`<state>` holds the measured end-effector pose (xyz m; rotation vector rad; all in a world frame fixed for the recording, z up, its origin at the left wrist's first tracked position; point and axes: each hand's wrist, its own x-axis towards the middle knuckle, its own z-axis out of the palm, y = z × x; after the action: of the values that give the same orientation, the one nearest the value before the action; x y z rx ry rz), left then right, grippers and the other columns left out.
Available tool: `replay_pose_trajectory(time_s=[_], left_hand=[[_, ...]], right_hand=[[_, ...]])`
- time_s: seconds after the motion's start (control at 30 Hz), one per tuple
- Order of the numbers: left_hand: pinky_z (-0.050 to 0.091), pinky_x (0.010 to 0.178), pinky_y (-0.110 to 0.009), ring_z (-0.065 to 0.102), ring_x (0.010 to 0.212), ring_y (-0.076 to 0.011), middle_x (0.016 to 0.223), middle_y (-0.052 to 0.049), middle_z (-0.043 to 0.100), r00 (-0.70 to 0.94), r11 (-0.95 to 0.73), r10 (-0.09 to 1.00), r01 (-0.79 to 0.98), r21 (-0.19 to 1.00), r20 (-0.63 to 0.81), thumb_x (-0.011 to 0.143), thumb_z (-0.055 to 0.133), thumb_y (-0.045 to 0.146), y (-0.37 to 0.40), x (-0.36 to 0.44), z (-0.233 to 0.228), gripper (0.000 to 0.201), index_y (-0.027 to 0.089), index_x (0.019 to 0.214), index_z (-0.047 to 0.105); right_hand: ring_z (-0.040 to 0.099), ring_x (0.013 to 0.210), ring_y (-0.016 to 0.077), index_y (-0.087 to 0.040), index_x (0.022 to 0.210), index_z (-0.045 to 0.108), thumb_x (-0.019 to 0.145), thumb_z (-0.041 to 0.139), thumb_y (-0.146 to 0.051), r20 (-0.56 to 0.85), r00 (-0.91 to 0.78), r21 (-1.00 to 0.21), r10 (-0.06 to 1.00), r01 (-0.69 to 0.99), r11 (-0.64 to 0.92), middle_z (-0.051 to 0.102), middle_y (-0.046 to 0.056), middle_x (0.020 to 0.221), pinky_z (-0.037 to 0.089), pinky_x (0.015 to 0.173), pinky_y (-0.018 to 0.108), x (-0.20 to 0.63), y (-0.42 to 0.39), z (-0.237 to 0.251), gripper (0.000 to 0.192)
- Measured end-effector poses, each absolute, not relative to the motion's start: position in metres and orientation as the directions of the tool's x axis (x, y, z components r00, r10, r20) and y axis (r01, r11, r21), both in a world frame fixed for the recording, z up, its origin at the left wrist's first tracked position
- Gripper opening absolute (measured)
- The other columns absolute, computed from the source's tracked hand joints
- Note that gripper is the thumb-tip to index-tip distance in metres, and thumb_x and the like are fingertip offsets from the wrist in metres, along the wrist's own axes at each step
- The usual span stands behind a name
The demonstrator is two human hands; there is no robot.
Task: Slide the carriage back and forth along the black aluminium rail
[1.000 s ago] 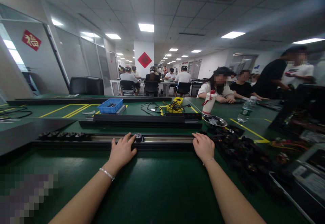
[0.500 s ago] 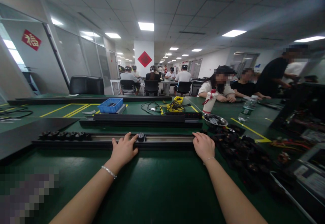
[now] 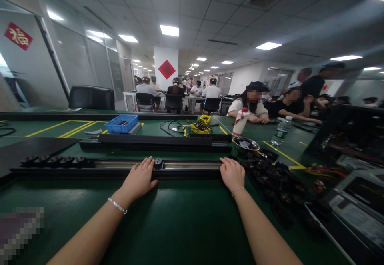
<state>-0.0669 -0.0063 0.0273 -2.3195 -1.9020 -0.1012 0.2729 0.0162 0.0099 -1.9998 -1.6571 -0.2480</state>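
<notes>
A long black power-track-like rail with a pale inner channel lies crosswise in front of me on the green table. My left hand rests over its middle, fingers close together on top and thumb at the near edge. Right beside those fingertips, a small black socket-like module with a grey round face sits in the channel. My right hand is closed over the rail's right end; its fingertips are partly hidden. Several similar modules stand in a row at the left end.
Beyond lies another black rail, then a blue basket and coiled cables. To the right are a metal bowl, dark loose parts, a bottle, a white cup and an opened computer case. People sit across the table.
My view has turned slightly right, so things appear shifted left. The fingers of my left hand have drawn together beside the module. My right hand stays at the rail's end.
</notes>
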Motion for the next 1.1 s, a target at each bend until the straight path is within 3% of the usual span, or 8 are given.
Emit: replay_pose_trajectory(time_s=[0.5,1.1], left_hand=[[0.026,0.102,-0.054,0.02,0.137,-0.0301,0.149,-0.015,0.023,0.176,-0.176,0.979,0.984,-0.009,0.102,0.075,0.049,0.041,-0.005,-0.063,0.032,0.071,0.019,0.14,0.029],[0.027,0.099,-0.058,0.022,0.135,-0.0337,0.148,-0.018,0.024,0.154,-0.149,0.98,0.988,-0.044,0.126,0.077,0.048,0.038,-0.006,-0.057,0.029,0.066,0.023,0.139,0.03]], right_hand=[[0.042,0.119,0.0203,-0.027,0.113,0.063,0.084,0.031,-0.028,0.428,0.228,-0.294,0.875,0.95,-0.104,0.057,0.002,0.124,0.025,0.099,0.04,0.273,0.015,0.014,0.043],[0.043,0.117,0.0202,-0.027,0.111,0.064,0.083,0.034,-0.026,0.464,0.235,-0.288,0.854,0.952,-0.105,0.059,0.001,0.122,0.026,0.098,0.039,0.273,0.015,0.012,0.041]])
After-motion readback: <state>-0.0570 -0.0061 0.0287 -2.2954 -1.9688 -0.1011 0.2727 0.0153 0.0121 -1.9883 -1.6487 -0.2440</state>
